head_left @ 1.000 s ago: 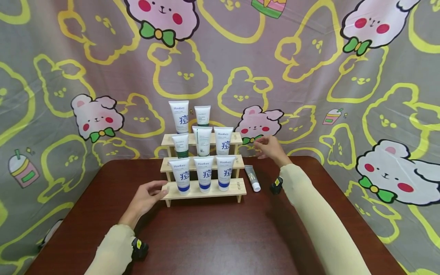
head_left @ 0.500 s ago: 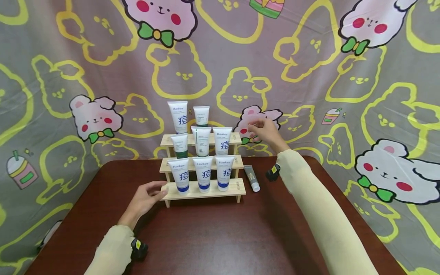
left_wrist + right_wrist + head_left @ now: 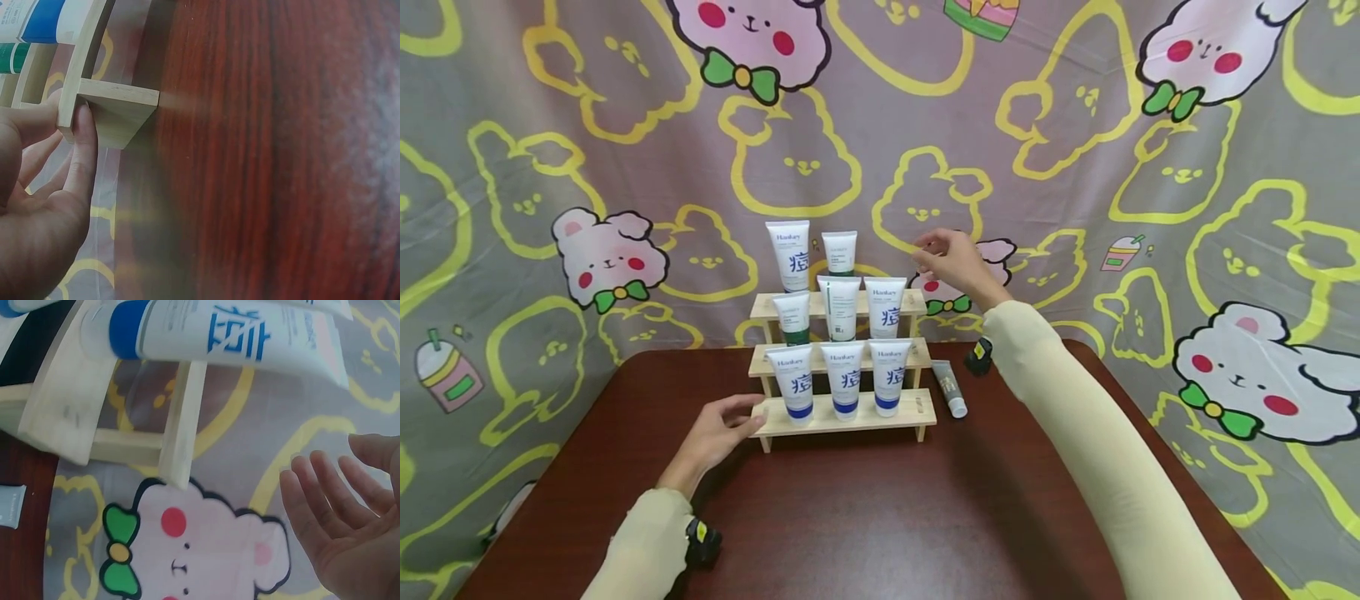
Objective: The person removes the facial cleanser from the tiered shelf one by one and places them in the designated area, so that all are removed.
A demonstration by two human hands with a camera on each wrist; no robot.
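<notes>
A three-tier wooden stand (image 3: 919,408) holds several squeeze tubes, cap down. On its lowest step are three white tubes with blue bands, among them the middle one (image 3: 844,375). The middle step carries a small green-banded tube (image 3: 793,315), a tube with a green stripe (image 3: 841,307) and a blue-lettered tube (image 3: 886,305). Two more tubes, a tall blue-lettered one (image 3: 790,254) and a small one (image 3: 839,252), are up on the top step. My left hand (image 3: 713,435) pinches the lowest step's left end. Holding nothing, my right hand (image 3: 957,265) hovers right of the top step, fingers loosely bent.
A grey tube (image 3: 951,390) with a white cap lies on the dark red table (image 3: 880,517), just right of the stand. Close behind the stand hangs a patterned cloth (image 3: 1060,50) with rabbit drawings.
My right hand has risen and moved left, from beside the stand up to the height of its top step. My left hand keeps its grip, and the tubes stay where they were.
</notes>
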